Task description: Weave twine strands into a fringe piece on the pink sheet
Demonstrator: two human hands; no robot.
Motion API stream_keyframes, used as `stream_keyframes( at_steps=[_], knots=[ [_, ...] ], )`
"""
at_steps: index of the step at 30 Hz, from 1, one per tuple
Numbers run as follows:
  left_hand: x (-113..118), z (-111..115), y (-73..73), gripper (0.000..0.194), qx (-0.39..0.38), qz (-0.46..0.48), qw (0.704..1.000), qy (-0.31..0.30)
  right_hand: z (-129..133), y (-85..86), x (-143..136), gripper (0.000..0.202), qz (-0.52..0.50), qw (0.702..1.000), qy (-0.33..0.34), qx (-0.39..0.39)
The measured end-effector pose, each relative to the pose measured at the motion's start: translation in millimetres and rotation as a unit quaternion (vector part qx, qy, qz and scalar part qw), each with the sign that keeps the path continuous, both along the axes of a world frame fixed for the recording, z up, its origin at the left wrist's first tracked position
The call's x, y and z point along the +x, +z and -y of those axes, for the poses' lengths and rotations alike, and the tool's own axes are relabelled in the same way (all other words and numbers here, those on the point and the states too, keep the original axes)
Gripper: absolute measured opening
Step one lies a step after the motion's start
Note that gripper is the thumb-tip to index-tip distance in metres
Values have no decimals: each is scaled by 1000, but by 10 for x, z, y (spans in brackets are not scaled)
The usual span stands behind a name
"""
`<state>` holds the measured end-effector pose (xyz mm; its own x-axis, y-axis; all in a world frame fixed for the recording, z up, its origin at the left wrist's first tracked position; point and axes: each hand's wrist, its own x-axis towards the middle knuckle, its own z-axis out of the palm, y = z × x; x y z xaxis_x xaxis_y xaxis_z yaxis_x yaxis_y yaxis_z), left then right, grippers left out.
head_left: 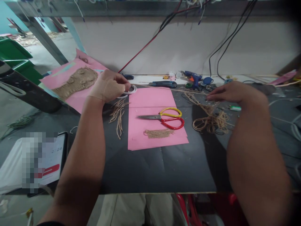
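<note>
Right now the left hand [109,86] is curled shut around a white ring-shaped roll of tape [130,90], which sits at the far left corner of the pink paper sheet [152,103] and pokes out to the right of the fingers. Just near of that hand lie a few short, stiff cut lengths of twine [118,116], fanned loosely with their long axes running near to far. The right hand [229,92] rests flat with fingers extended leftward, fingertips touching the far edge of a tangled jute cord pile [211,119], rough and fibrous; whether it pinches a strand I cannot tell. Between the hands, on the pink sheet, lie scissors [164,117] with one yellow and one red loop handle, blades pointing left, and a small frayed jute strip [158,133] nearer. Both sit closer to the right hand. The black tabletop [152,169] is matte and creased.
</note>
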<state>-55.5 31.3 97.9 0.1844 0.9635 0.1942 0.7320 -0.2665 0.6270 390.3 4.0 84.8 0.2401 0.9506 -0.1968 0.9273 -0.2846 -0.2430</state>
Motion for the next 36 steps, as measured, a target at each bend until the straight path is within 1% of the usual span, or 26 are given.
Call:
stream_keyframes(
  at_steps=[5,9,14,15,17,19,21,22,24,25,26,28,29,30,31,32,33,34,35,36],
  knots=[
    [-32,43,82,22,27,-38,998,32,-45,-37,80,20,36,999,-20,-8],
    [0,120,134,23,45,-41,997,49,-39,-26,107,23,61,997,-41,19],
    [34,255,253,20,65,-23,994,86,-65,-100,218,28,89,984,-149,45],
    [33,279,283,20,59,-27,994,90,-74,-121,237,28,93,980,-164,58],
    [22,310,332,20,19,-58,994,89,-84,-149,248,27,101,975,-180,82],
    [4,308,350,20,-24,-102,993,53,-75,-145,217,27,108,968,-201,102],
    [-8,273,327,14,-49,-130,990,-18,-35,-96,146,28,112,962,-223,110],
    [-6,247,302,13,-65,-136,987,-48,-3,-51,97,29,107,962,-227,108],
    [18,197,245,13,-99,-140,981,-87,78,74,-20,32,86,967,-215,110],
    [40,179,218,13,-112,-139,979,-95,121,149,-88,38,63,970,-193,130],
    [69,166,194,14,-121,-134,978,-103,162,225,-163,41,45,978,-152,135],
    [137,156,158,15,-127,-116,978,-114,220,354,-340,37,13,995,-32,98],
    [173,155,142,15,-125,-106,979,-118,234,395,-445,33,2,996,48,71],
    [209,154,125,15,-118,-97,981,-119,239,415,-564,30,-1,989,141,39],
    [244,151,106,16,-107,-89,983,-119,237,413,-695,28,-7,974,225,-1],
    [279,146,85,16,-94,-82,985,-121,230,389,-837,29,-18,954,292,-58],
    [314,139,60,17,-79,-72,987,-122,223,348,-983,31,-29,935,339,-102],
    [349,131,33,17,-64,-58,989,-120,216,293,-1128,32,-35,924,361,-119],
    [383,122,7,17,-51,-41,991,-119,212,231,-1263,30,-20,919,373,-130],
    [417,114,-18,16,-37,-16,993,-109,210,168,-1384,29,10,923,360,-134]
  ],
)
